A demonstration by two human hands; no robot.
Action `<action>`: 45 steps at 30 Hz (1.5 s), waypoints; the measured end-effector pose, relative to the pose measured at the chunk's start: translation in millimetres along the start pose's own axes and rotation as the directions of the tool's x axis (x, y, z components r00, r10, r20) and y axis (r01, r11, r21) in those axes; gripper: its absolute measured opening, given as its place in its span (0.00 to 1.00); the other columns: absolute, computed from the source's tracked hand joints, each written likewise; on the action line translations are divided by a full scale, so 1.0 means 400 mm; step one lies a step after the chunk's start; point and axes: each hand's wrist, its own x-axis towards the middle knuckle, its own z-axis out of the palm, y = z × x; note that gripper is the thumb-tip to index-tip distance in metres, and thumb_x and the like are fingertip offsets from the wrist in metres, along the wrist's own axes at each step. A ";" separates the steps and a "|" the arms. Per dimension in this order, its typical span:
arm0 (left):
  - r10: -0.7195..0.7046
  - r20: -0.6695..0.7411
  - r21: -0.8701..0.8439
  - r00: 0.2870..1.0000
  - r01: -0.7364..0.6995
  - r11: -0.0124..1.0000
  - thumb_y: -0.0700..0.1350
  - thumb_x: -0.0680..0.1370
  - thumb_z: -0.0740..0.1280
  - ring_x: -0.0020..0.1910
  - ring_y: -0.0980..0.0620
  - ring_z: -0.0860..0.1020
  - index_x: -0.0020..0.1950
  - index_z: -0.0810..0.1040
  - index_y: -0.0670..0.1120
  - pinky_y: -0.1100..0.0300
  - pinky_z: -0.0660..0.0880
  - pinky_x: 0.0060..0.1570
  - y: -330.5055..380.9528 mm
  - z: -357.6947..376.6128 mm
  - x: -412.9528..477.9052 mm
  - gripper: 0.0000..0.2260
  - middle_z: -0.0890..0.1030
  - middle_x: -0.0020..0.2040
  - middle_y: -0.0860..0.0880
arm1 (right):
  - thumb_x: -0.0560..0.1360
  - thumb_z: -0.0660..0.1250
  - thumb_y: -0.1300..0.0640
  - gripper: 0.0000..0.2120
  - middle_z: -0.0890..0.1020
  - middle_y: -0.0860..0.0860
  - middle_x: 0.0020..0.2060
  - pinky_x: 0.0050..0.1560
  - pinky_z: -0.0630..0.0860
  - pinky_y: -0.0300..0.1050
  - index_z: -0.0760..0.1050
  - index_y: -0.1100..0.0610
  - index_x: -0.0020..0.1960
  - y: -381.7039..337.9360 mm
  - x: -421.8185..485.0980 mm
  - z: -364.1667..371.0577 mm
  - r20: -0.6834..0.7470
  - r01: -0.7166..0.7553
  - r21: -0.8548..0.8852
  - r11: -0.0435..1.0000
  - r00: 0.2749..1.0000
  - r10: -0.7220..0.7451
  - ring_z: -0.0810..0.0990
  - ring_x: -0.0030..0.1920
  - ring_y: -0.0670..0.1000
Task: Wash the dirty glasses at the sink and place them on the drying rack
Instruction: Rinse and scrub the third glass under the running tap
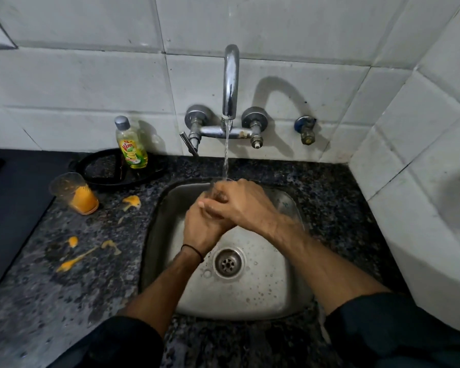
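Note:
Both hands meet over the steel sink (263,293), under water running from the tap (231,81). A clear glass (216,185) is between them; only its rim and a bit of wall show under the stream. My left hand (201,229) grips the glass from below. My right hand (241,204) lies across it with fingers curled round its side. A second glass (73,192) with orange residue in its bottom stands on the counter to the left of the sink.
A dish soap bottle (130,144) stands on a black oval tray (101,171) by the wall, left of the tap. Orange spills (130,201) dot the dark granite counter (64,288). White tiled walls close in behind and to the right.

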 end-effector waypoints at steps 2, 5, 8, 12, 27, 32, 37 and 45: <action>-0.016 -0.100 0.210 0.995 0.036 0.977 0.56 0.70 0.68 0.36 0.60 0.78 0.50 0.79 0.51 0.65 0.72 0.33 0.026 0.018 0.002 0.13 0.81 0.38 0.55 | 0.78 0.62 0.36 0.17 0.84 0.51 0.42 0.47 0.75 0.48 0.78 0.49 0.45 -0.011 0.012 0.013 -0.058 -0.102 -0.007 0.995 0.993 0.102 0.81 0.44 0.52; 0.014 -0.177 0.169 0.984 0.016 0.986 0.49 0.73 0.71 0.37 0.61 0.77 0.51 0.76 0.51 0.73 0.69 0.31 0.034 0.031 -0.007 0.09 0.78 0.38 0.58 | 0.81 0.60 0.41 0.17 0.84 0.52 0.43 0.49 0.74 0.48 0.78 0.52 0.45 -0.025 0.026 0.019 -0.042 -0.088 -0.047 0.995 0.995 0.086 0.81 0.46 0.53; 0.058 -0.036 -0.031 0.998 -0.059 0.998 0.46 0.68 0.75 0.41 0.64 0.80 0.54 0.77 0.45 0.75 0.72 0.38 0.028 0.010 0.012 0.17 0.80 0.42 0.57 | 0.79 0.65 0.45 0.14 0.80 0.49 0.37 0.45 0.71 0.47 0.75 0.52 0.39 -0.007 0.028 -0.017 0.061 0.000 -0.018 1.000 0.998 0.001 0.78 0.40 0.51; 0.055 0.432 -0.207 0.900 0.040 0.977 0.35 0.64 0.78 0.44 0.58 0.83 0.53 0.80 0.36 0.64 0.78 0.43 0.020 -0.068 0.066 0.19 0.85 0.45 0.49 | 0.77 0.68 0.51 0.09 0.81 0.46 0.35 0.43 0.77 0.47 0.79 0.52 0.40 0.022 0.024 -0.061 0.244 0.156 0.138 0.978 0.952 -0.186 0.80 0.37 0.46; 0.232 0.414 0.071 0.880 -0.286 0.956 0.54 0.62 0.75 0.54 0.63 0.80 0.58 0.76 0.56 0.64 0.76 0.56 -0.014 -0.115 0.135 0.25 0.82 0.53 0.57 | 0.77 0.68 0.51 0.05 0.79 0.44 0.44 0.52 0.73 0.44 0.82 0.48 0.49 0.022 0.023 0.009 0.195 0.133 0.087 0.987 0.970 -0.147 0.77 0.50 0.50; 0.283 0.309 0.079 0.908 -0.321 0.944 0.48 0.62 0.78 0.49 0.53 0.82 0.54 0.78 0.50 0.49 0.79 0.51 -0.039 -0.110 0.146 0.22 0.84 0.49 0.52 | 0.78 0.69 0.49 0.13 0.81 0.53 0.58 0.61 0.75 0.51 0.79 0.51 0.61 0.025 0.040 0.005 0.253 0.232 -0.125 0.965 0.948 -0.195 0.77 0.59 0.55; 0.376 0.220 0.189 0.900 -0.418 0.889 0.51 0.60 0.72 0.47 0.50 0.81 0.55 0.76 0.50 0.49 0.78 0.46 -0.031 -0.084 0.123 0.24 0.82 0.47 0.52 | 0.71 0.73 0.65 0.07 0.83 0.53 0.45 0.51 0.81 0.53 0.79 0.55 0.46 0.017 0.051 0.008 0.379 -0.129 0.237 0.963 0.925 0.031 0.82 0.47 0.53; 0.082 0.554 0.004 0.828 -0.101 0.995 0.48 0.60 0.75 0.57 0.51 0.80 0.66 0.74 0.54 0.53 0.77 0.56 -0.037 -0.135 0.182 0.34 0.82 0.59 0.50 | 0.73 0.68 0.60 0.07 0.81 0.54 0.48 0.51 0.77 0.47 0.77 0.55 0.51 0.040 0.030 0.048 0.163 -0.110 0.233 0.966 0.984 0.073 0.80 0.50 0.54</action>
